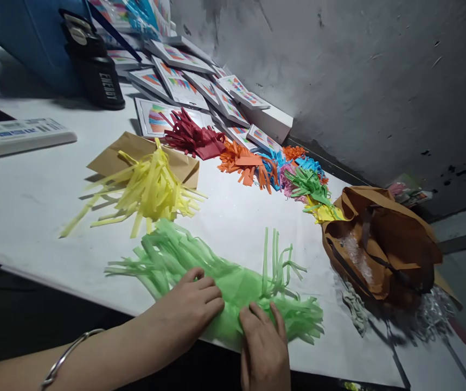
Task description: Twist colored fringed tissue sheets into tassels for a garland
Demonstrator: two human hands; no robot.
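White tabletop runs beneath green tissue paper at the near edge; my left hand and right hand curl over it, apart, probably keeping it flat, though I can't tell whether they pinch. Farther left, yellow fringe lies spread, perhaps against tangling.

You seem to be in a craft workshop. Your table holds bright cut paper and many matching boxes.
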